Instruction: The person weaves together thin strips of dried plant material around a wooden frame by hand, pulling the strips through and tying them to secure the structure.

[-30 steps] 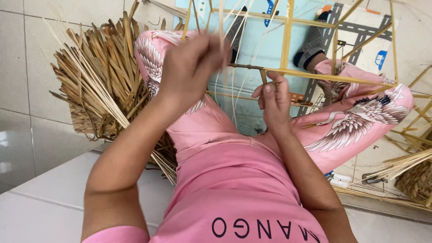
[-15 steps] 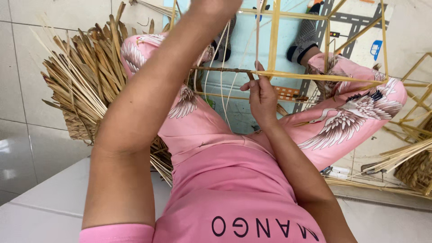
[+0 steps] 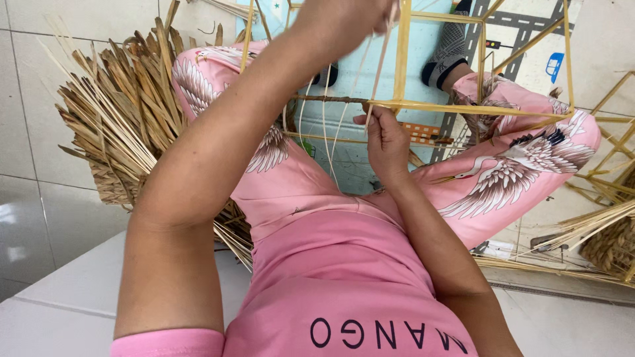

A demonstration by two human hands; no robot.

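Observation:
A frame of yellow bamboo sticks (image 3: 463, 107) rests over my lap, between my knees in pink bird-print trousers. My right hand (image 3: 387, 137) pinches a thin pale strip (image 3: 378, 73) against the frame's front bar. My left hand (image 3: 344, 20) is raised to the top edge of view, closed on the upper end of that strip and pulling it taut. Several more thin strips (image 3: 324, 132) hang from the frame's bar below my left arm.
A pile of dry brown leaves and pale splints (image 3: 116, 125) lies on the tiled floor at left. More bamboo frames and splints (image 3: 595, 225) lie at right. A play mat (image 3: 436, 53) with a socked foot (image 3: 450, 49) on it sits beyond the frame.
My left hand has risen from in front of the frame to the top of view, drawing the strip upward. My right hand stayed at the frame's bar.

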